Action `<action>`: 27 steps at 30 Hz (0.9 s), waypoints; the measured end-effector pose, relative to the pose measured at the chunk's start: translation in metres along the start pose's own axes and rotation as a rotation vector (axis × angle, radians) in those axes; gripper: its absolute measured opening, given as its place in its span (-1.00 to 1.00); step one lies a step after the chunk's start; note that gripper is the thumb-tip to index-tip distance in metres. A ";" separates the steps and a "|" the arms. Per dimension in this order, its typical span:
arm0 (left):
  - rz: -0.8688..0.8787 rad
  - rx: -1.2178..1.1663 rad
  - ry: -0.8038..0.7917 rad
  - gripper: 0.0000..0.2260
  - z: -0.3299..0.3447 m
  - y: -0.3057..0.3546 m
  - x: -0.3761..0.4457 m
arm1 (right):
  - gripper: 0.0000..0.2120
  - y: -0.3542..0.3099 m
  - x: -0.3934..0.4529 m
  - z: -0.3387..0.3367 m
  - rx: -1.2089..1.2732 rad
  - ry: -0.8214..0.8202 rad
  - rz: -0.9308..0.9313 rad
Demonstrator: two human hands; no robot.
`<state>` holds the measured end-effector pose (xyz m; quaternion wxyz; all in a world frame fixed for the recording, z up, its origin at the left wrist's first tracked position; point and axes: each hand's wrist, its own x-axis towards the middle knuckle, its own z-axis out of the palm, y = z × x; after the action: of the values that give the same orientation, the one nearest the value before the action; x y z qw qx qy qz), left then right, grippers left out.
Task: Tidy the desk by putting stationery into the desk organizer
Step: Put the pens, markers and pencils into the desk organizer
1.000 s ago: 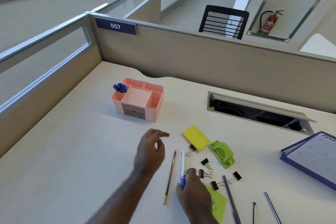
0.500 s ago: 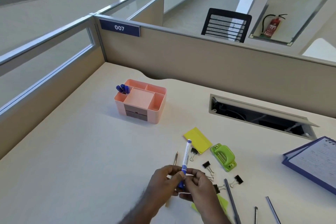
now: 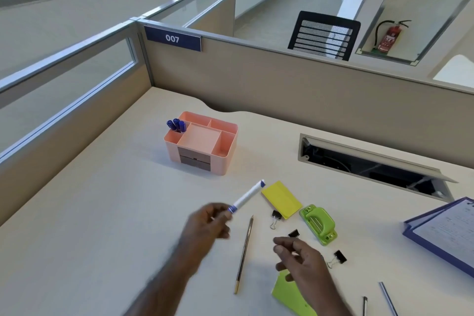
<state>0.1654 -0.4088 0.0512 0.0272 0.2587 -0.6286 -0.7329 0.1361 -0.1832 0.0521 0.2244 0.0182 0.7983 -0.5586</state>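
Note:
My left hand (image 3: 207, 226) grips a white marker with a blue cap (image 3: 247, 195) and holds it above the desk, its tip pointing up and right towards the pink desk organizer (image 3: 201, 146). Three blue markers (image 3: 176, 124) stand in the organizer's back left compartment. My right hand (image 3: 300, 256) hovers to the right with fingers loosely curled and nothing in it. A pencil (image 3: 243, 254) lies on the desk between my hands. Black binder clips (image 3: 275, 218) lie scattered near my right hand.
A yellow sticky pad (image 3: 280, 199) and a green hole punch (image 3: 318, 223) lie right of the marker. A green sticky note (image 3: 289, 295) sits under my right wrist. More pens (image 3: 387, 297) lie at the lower right, a blue notebook (image 3: 446, 233) at the right edge, an open cable slot (image 3: 372, 167) behind.
The right hand picked the marker up from the desk and passed it to the left hand. The left hand now carries it alone towards the organizer; the right hand has let go.

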 end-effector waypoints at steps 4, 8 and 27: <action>0.294 0.180 0.293 -0.81 -0.059 0.054 0.043 | -0.84 0.019 0.002 -0.040 -0.004 0.142 0.060; 0.542 0.315 0.608 -0.81 -0.115 0.123 0.092 | -0.83 0.034 0.000 -0.069 -0.015 0.247 0.096; 0.425 1.107 0.443 -0.69 -0.115 0.142 0.239 | -0.84 0.043 -0.010 -0.085 -0.032 0.366 0.169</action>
<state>-0.0339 -0.6299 0.0925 0.1639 0.2497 -0.9317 -0.2067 0.1280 -0.0886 0.0415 0.1218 0.1828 0.8301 -0.5126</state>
